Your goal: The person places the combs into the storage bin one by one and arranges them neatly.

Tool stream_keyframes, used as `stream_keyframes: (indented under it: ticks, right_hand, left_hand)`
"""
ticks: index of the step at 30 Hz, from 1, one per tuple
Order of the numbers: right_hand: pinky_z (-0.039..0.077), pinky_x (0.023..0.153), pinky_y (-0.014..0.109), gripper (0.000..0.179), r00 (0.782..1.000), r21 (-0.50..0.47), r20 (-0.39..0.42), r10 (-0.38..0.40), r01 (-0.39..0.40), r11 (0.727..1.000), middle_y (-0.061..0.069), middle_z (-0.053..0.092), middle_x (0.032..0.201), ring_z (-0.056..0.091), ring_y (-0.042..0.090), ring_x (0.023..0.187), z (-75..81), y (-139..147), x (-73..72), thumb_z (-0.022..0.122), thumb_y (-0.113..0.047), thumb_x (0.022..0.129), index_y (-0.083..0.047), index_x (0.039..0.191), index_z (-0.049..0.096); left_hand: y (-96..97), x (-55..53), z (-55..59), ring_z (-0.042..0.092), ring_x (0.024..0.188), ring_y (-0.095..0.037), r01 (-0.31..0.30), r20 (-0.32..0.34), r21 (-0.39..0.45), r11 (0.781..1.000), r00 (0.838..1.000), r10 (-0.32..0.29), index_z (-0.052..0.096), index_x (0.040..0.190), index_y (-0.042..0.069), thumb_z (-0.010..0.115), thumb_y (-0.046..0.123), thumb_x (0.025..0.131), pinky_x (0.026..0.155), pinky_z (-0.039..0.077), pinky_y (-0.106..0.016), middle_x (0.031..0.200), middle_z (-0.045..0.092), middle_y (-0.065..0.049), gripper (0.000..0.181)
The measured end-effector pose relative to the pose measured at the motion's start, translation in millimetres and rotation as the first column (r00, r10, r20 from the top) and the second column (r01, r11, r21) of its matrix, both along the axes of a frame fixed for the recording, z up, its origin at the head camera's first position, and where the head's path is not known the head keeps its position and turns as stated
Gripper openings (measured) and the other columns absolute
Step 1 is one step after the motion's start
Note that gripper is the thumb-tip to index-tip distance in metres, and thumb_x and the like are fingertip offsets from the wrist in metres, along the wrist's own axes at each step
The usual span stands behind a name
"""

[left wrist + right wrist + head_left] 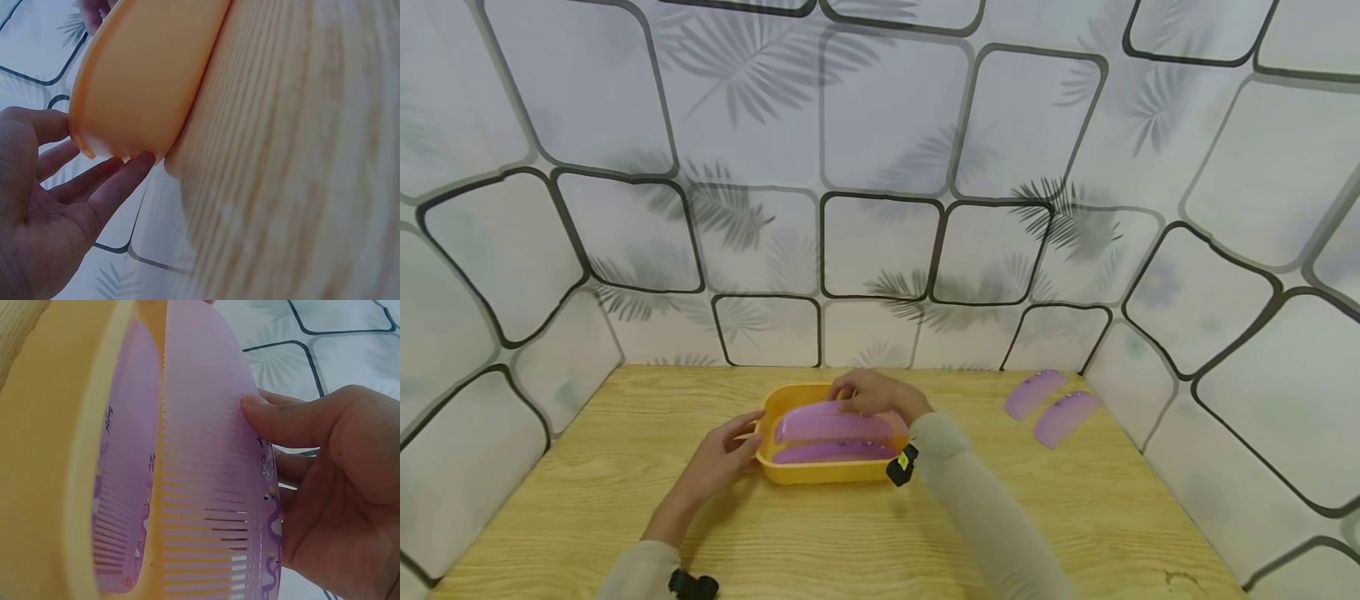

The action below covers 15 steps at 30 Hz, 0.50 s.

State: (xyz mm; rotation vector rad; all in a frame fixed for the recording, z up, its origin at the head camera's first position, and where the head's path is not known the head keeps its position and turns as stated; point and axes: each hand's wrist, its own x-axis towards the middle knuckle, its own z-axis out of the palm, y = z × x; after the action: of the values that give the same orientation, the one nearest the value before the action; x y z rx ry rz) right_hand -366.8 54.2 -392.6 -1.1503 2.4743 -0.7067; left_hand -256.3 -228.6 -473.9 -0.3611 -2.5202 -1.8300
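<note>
My right hand [871, 392] pinches the upper edge of a translucent purple comb [206, 444], thumb on its face and fingers behind. This comb stands on its long side, teeth downward, in a yellow plastic basket [827, 473]. Nearer the basket's front wall lies more purple comb [835, 452], with printed edging; how many overlap there I cannot tell. At the basket's left end my left hand [724, 458] touches the outer wall and rim. Its fingers [122, 187] are extended against the wall, as the left wrist view shows.
Two more purple combs lie side by side on the wooden table [820, 542], toward the back right: one comb [1034, 393] and, nearer, another comb [1066, 418]. Walls covered in patterned sheeting [880, 250] stand behind and on both sides.
</note>
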Motion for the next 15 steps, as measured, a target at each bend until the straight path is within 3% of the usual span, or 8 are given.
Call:
stream_keyframes:
  ticks: [7, 15]
  right_hand:
    - [0.057, 0.097, 0.037, 0.023, 1.0, 0.049, -0.015, -0.019, 0.02, 0.999, 0.015, 0.07, 0.124, 0.065, 0.026, 0.114, -9.0, -8.3, -0.3, 0.056, -0.007, 0.103, -0.007, 0.12, 0.071]
    - [0.057, 0.095, 0.035, 0.024, 1.0, 0.071, -0.005, -0.007, 0.008, 0.997, 0.017, 0.07, 0.121, 0.066, 0.027, 0.111, -16.1, -13.6, 0.5, 0.057, -0.007, 0.102, -0.004, 0.121, 0.071]
  left_hand:
    - [-1.3, -0.3, -0.7, 0.059, 0.128, -0.051, 0.011, -0.007, 0.004, 1.0, 1.0, -0.011, 0.042, 0.153, -0.005, 0.056, 0.014, 0.107, 0.088, 0.065, -0.04, 0.148, 0.046, -0.04, 0.051]
    - [-1.5, -0.4, -0.8, 0.059, 0.128, -0.051, 0.006, -0.008, -0.007, 1.0, 1.0, -0.006, 0.043, 0.153, -0.005, 0.056, 0.013, 0.107, 0.087, 0.065, -0.039, 0.148, 0.046, -0.04, 0.051]
